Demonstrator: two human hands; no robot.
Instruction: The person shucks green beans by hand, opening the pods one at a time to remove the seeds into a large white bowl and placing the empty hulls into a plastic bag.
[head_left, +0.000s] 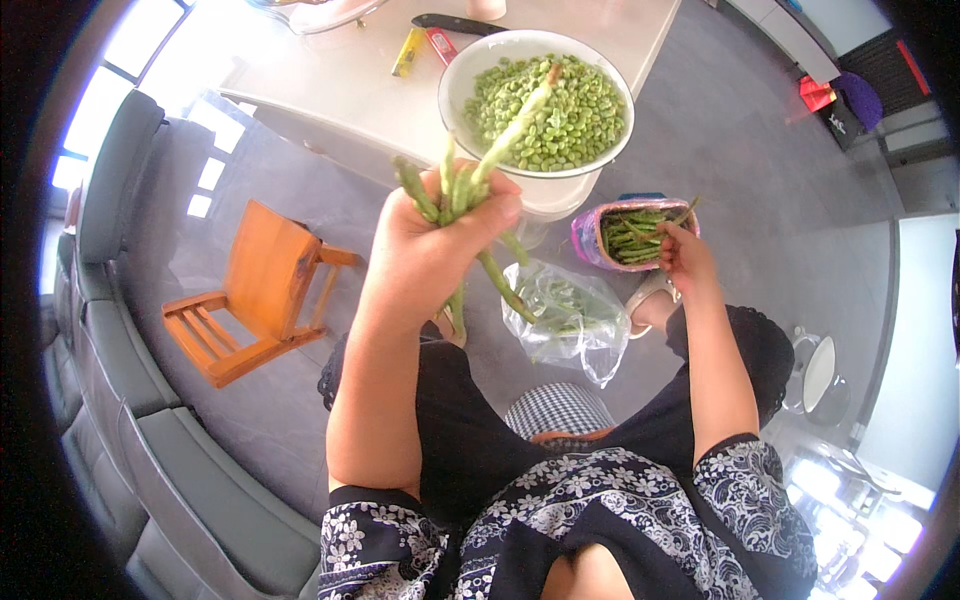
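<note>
My left hand (439, 240) is closed around several long green bean pods (461, 187), raised in front of the table. One pale pod reaches up across my view of the bowl, and others hang below the fist. A white enamel bowl (448, 112) with a dark rim holds a heap of shelled green beans (562, 124). Lower down, my right hand (686, 259) is at the edge of a colourful bag (585, 236) filled with pods (634, 238). Its fingertips pinch a thin pod (688, 211); the grip is partly hidden.
Between my feet lies a clear plastic bag (566, 315) with green scraps. The bowl sits at the corner of a white table (337, 97), near a black-handled knife (457, 25) and yellow (408, 52) and red (441, 46) packets. A wooden chair (262, 277) and grey sofa (217, 495) are leftward.
</note>
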